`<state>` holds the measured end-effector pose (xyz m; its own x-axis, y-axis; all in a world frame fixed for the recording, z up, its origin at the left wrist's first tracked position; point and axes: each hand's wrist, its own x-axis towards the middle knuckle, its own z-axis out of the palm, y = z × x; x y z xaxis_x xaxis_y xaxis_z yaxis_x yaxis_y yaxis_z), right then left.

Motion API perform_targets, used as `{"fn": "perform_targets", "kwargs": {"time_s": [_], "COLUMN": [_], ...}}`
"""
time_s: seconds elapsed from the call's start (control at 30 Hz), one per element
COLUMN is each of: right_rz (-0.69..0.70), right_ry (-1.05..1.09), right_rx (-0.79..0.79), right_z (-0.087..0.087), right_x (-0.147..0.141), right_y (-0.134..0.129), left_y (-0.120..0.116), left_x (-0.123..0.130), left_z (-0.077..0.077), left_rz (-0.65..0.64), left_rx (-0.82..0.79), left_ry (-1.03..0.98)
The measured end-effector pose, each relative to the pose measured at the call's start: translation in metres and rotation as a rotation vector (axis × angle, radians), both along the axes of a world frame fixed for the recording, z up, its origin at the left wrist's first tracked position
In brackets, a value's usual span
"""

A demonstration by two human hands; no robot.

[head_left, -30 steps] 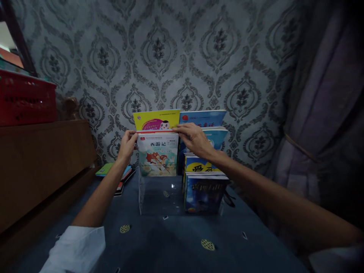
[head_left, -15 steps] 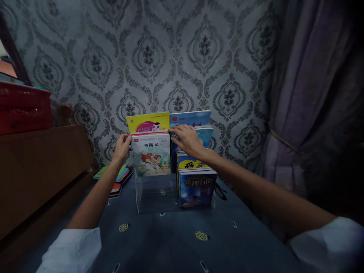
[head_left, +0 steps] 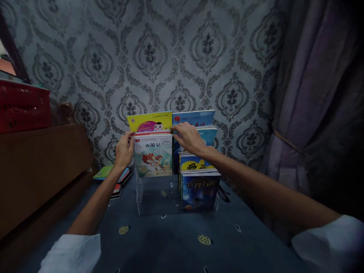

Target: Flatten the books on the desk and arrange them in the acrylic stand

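A storybook with a pale cover and a red-caped figure (head_left: pixel 153 157) stands upright in the left half of a clear acrylic stepped stand (head_left: pixel 150 206), with other book edges just behind it. My left hand (head_left: pixel 124 151) grips its upper left edge, thumb in front. At the upper right corner, the fingertips and thumb of my right hand (head_left: pixel 189 139) close on the edge. Behind rises a yellow book (head_left: pixel 138 121), next to a tall blue book (head_left: pixel 196 115) partly covered by my right hand. In the right half, yellow-covered books (head_left: pixel 193 163) stand behind a dark blue book (head_left: pixel 200 191).
The stand rests on a dark blue patterned cloth (head_left: pixel 159 246). Left of it lies a pile of thin books (head_left: pixel 104 172). Dark glasses (head_left: pixel 224 194) lie at its right. A red basket (head_left: pixel 24 108) tops a wooden headboard (head_left: pixel 42 163). A curtain (head_left: pixel 295 113) hangs right.
My left hand has shifted slightly, its fingers now reaching over the storybook's upper left corner. My right hand stays at the right corner. The whole view has moved a little.
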<state>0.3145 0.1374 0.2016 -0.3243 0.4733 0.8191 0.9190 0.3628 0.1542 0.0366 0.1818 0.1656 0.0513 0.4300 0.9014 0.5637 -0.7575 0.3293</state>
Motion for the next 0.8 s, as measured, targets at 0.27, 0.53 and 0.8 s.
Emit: {"fn": "perform_targets", "kwargs": {"time_s": [0.27, 0.53, 0.8], "right_rz": [-0.023, 0.001, 0.087], "right_ry": [-0.059, 0.045, 0.090], "right_rx": [-0.068, -0.085, 0.045], "right_z": [0.013, 0.010, -0.009], "right_x": [0.003, 0.002, -0.012], "right_y": [0.013, 0.015, -0.015], "left_y": [0.003, 0.005, 0.008], "left_x": [-0.004, -0.005, -0.029], "left_z": [0.005, 0.010, -0.001], "left_rz": [-0.037, -0.039, -0.090], "left_rx": [-0.022, -0.012, -0.020], "left_ry": [0.023, 0.049, 0.245]}}
